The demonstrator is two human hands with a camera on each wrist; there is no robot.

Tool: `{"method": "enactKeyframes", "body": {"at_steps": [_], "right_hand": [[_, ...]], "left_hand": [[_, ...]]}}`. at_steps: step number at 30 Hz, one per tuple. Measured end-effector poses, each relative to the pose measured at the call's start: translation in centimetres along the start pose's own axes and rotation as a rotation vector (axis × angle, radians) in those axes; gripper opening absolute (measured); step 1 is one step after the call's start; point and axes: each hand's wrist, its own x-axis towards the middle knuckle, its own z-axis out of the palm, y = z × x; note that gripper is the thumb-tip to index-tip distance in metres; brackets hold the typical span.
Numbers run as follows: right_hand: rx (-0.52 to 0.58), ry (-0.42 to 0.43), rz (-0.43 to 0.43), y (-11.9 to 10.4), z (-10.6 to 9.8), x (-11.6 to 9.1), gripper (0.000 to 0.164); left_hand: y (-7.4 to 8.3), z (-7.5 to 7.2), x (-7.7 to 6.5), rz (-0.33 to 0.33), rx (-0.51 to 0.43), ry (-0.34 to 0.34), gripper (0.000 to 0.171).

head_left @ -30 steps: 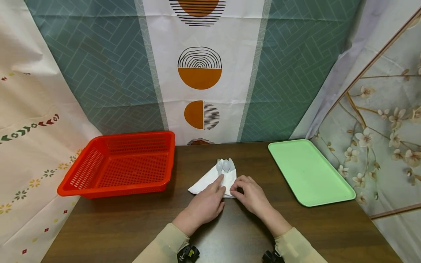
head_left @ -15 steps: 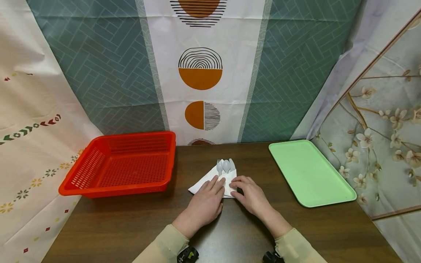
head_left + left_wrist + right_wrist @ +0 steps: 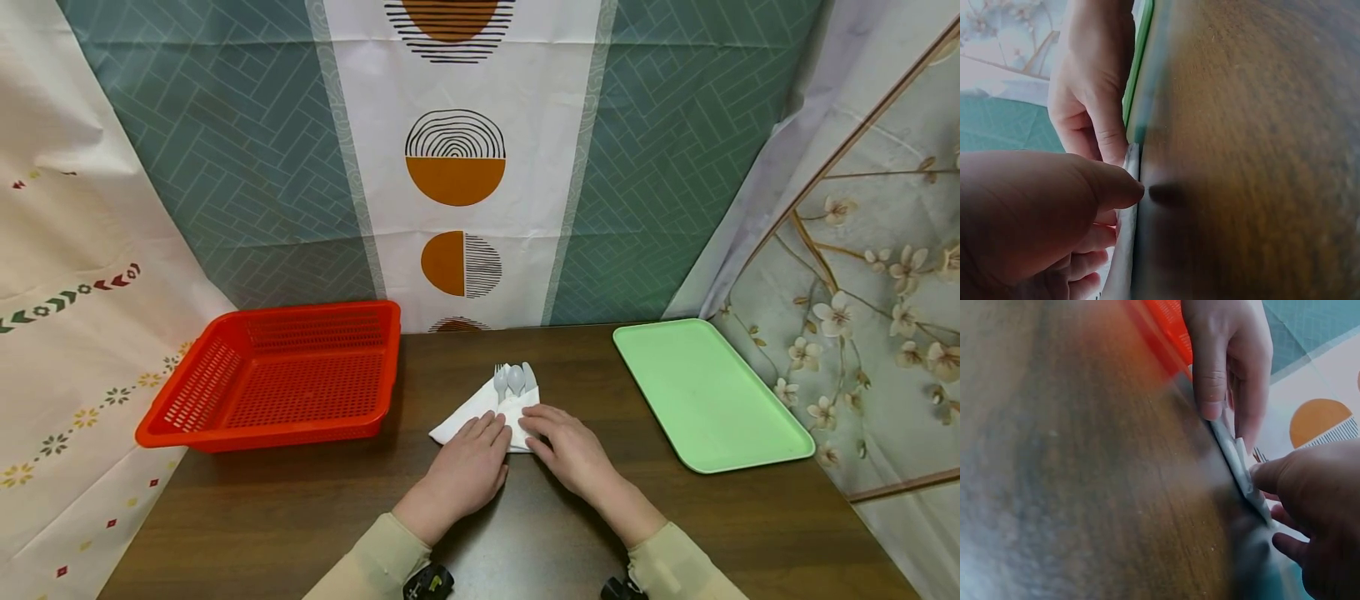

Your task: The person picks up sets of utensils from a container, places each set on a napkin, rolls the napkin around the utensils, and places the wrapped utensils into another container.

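A white napkin lies folded on the brown table in the head view. Out of the top of its fold poke a pale grey fork, spoon and knife; their lower parts are hidden. With fingers laid out nearly straight, my left hand rests on the napkin's lower middle. The fingers of my right hand touch its right side, lightly bent. Both wrist views show thumbs close to the napkin's near edge, the left wrist view with the napkin edge low against the tabletop.
To the left stands a red plastic basket with perforated walls. A light green tray lies at the right. The table backs onto a patterned cloth, and more cloths hang at both sides.
My left hand has gone from a pointing index finger to several fingers laid flat on the napkin, slightly lower. My right fingers have spread from a pinch-like pose at the napkin's right side.
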Motion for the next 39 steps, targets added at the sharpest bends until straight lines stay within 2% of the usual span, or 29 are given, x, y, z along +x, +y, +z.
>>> {"method": "enactKeyframes", "body": {"at_steps": [6,10,17,28,39], "right_hand": [[-0.058,0.035,-0.090,-0.2,0.1,0.0,0.030],[-0.078,0.051,-0.117,-0.3,0.1,-0.1,0.028],[-0.072,0.040,-0.102,-0.5,0.1,-0.1,0.028],[-0.081,0.033,-0.093,-0.3,0.2,-0.2,0.029],[-0.077,0.039,-0.092,-0.4,-0.1,-0.2,0.029]], "left_hand": [[0.0,-0.1,-0.2,0.004,-0.030,0.018,0.053],[-0.2,0.2,-0.2,0.003,-0.057,0.041,0.053],[-0.6,0.3,-0.3,0.009,-0.098,0.066,0.052],[-1.0,0.3,-0.7,-0.026,-0.142,0.011,0.054],[-1.9,0.4,-0.8,-0.042,-0.172,0.051,0.051]]}}
